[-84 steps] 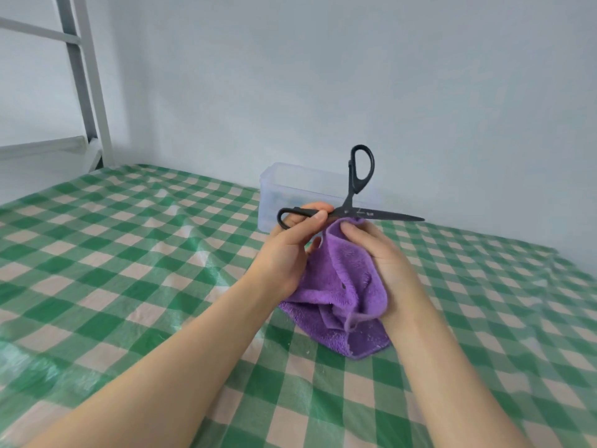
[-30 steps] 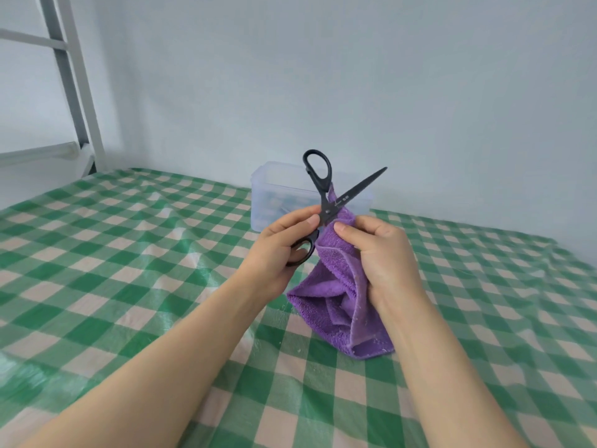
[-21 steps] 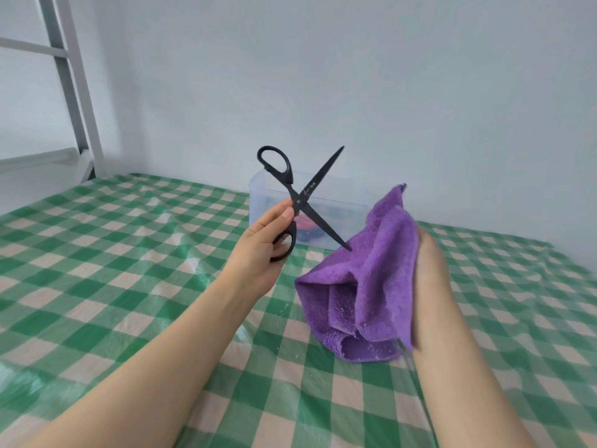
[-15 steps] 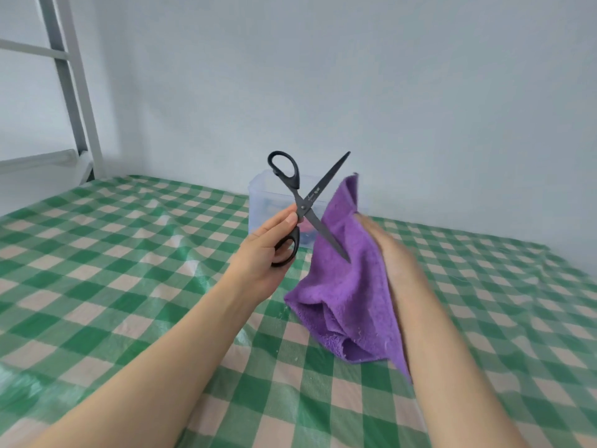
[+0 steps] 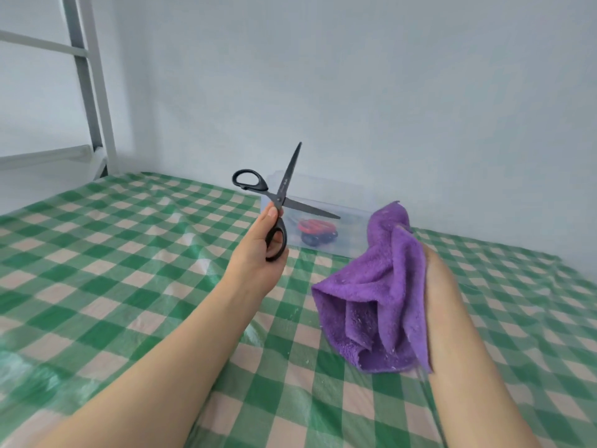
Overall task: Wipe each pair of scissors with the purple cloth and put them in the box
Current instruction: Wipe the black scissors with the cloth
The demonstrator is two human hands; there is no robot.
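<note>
Gripping the black scissors (image 5: 281,196) in the left hand (image 5: 258,250), held them up in front of the box's (image 5: 353,236) left end, with the thumb pressed beside the pivot and the fingers curled round the lower handle loop. Had them spread wide, with one blade pointing up above the box, the other reaching right across its near wall, and the free loop out to the left of the box. Carried the purple cloth (image 5: 381,286) on the right hand (image 5: 434,270), to the right of the box and nearer than it, draped in folds over palm and fingers, with its top edge overlapping the box's right end in view. Could not tell how far that hand was closed, with the fingers hidden behind the cloth. Saw red and black scissors handles (image 5: 318,232) through the clear wall, lying inside the box. Found the box standing on the green-checked surface (image 5: 135,260), close to the pale wall (image 5: 387,92) behind it. Noted a grey metal frame (image 5: 93,101) well to the left of the box, at the surface's far corner.
</note>
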